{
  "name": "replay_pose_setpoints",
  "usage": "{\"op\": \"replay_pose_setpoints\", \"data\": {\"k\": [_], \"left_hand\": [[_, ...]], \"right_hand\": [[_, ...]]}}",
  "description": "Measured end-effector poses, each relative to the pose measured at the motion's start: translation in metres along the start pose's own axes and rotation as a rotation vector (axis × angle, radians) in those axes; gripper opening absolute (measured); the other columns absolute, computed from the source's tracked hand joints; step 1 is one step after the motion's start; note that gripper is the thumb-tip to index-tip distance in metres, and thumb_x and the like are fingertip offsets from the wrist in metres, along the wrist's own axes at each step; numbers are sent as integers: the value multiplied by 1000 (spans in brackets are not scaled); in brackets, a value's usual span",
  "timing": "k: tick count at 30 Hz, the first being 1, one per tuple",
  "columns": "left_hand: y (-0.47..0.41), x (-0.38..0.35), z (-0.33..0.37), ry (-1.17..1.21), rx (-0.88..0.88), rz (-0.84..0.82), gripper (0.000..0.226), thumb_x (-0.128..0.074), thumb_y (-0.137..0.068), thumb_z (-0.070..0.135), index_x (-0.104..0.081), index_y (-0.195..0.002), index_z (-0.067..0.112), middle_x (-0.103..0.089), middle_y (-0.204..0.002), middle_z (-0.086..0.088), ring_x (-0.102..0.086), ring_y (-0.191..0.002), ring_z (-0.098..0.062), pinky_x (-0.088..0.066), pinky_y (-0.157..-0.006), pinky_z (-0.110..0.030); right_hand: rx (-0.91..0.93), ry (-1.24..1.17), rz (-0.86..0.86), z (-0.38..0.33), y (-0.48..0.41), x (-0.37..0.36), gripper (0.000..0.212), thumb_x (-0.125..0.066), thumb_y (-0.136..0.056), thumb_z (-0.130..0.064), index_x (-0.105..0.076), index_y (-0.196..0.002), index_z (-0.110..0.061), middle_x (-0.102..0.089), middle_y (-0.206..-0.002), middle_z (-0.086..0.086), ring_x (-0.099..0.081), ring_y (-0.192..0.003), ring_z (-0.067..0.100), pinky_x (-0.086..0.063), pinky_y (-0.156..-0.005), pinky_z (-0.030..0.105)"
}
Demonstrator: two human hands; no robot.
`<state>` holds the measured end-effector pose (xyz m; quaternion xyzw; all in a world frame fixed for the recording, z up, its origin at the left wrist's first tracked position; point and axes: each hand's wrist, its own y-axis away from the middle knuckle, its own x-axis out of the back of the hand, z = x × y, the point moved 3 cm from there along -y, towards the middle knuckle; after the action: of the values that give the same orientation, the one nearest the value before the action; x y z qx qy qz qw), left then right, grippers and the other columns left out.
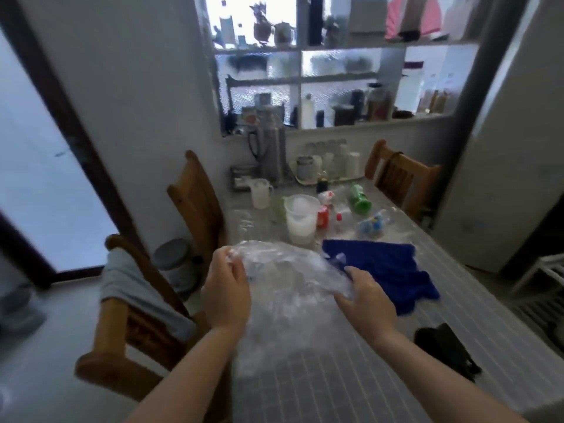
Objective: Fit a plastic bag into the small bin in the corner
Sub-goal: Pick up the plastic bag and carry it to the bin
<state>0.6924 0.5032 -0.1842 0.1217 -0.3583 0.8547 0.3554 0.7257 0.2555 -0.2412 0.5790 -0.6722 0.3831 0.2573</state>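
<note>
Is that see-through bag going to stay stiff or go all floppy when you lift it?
Probably floppy: the plastic bag already sags and crinkles between the left hand and right hand. It looks thin and see-through, so likely very light, and maybe a bit slippery.

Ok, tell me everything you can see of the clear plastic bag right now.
The clear, crinkled plastic bag is thin, glossy film, see-through enough for the grey striped tablecloth to show beneath. It is held above the table's near end, bunched rather than flat. The left hand pinches its upper left edge; the right hand grips its right side. Its far right corner overlaps the blue cloth. Whether its mouth is open cannot be told through the blur.
</note>
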Motion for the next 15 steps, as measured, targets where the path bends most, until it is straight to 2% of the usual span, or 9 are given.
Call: {"op": "replay_pose_setpoints", "data": {"k": [3,7,11,13,15], "left_hand": [[-23,57,-22,2,82,184,12,-46,-96,22,-52,-101,13,-64,-88,-9,-60,-76,-26,-37,-65,-30],[-50,149,-57,-56,120,400,15,-49,-93,16,-53,-106,9,-68,-99,-19,-63,-85,-35,-40,-69,-31],[-69,242,-91,-109,107,554,17,-45,-94,14,-50,-108,8,-65,-102,-22,-62,-88,-39,-48,-72,-43],[-75,284,-109,-140,109,612,18,-44,-95,15,-50,-109,6,-65,-99,-24,-63,-84,-39,-49,-67,-43],[-80,322,-129,-168,98,638,18,-44,-95,17,-50,-106,5,-66,-93,-23,-63,-80,-39,-46,-63,-39]], "right_hand": [[-39,-145,-96,-54,-12,-27,48,-63,-86,-39,-51,-128,-19,-62,-121,1,-61,-101,19,-52,-74,34],[25,-364,-174,-147,-16,-61,31,-62,-88,-32,-60,-116,-18,-67,-103,3,-63,-86,16,-56,-77,41],[197,-517,-201,-248,-9,-83,22,-58,-90,-35,-66,-106,-22,-69,-89,-6,-65,-81,13,-52,-67,33],[271,-601,-239,-297,1,-94,23,-54,-93,-36,-66,-106,-22,-69,-90,-6,-64,-83,11,-54,-72,35],[334,-668,-258,-345,14,-106,18,-53,-93,-36,-66,-102,-26,-69,-86,-9,-63,-79,4,-52,-68,26]]}}
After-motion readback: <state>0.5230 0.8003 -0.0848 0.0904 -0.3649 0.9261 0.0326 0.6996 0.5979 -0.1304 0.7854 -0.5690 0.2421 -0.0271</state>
